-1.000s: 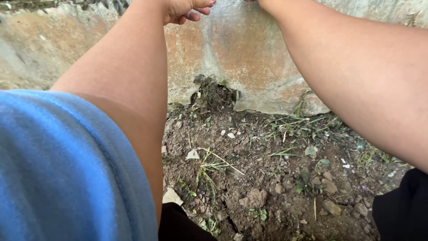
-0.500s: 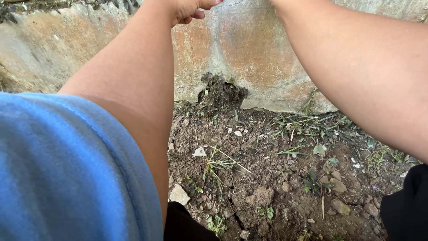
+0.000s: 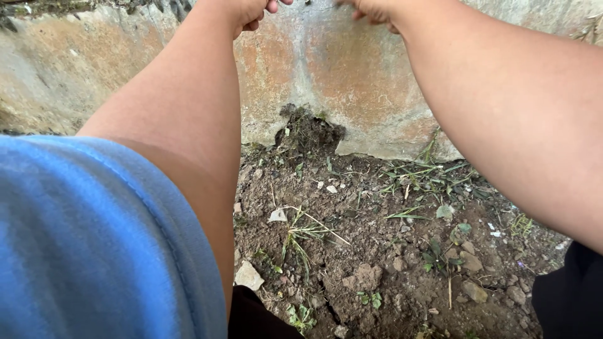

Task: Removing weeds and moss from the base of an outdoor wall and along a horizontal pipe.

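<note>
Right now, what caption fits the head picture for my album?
Both hands reach up a stained concrete wall above weedy soil.

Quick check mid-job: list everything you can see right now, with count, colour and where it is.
wall: one, grey with rusty orange patches, across the top
hole: one, dark, at the wall's base, centre
soil: one brown patch, below the wall
grass tuft: one, green and dry yellow, centre of the soil
pale stone: one, whitish, lower centre by the left arm
clod: one, brown, lower centre
sleeve: one, blue, lower left
left hand: one, bare, top edge, mostly cut off
right hand: one, bare, top edge, mostly cut off
</note>
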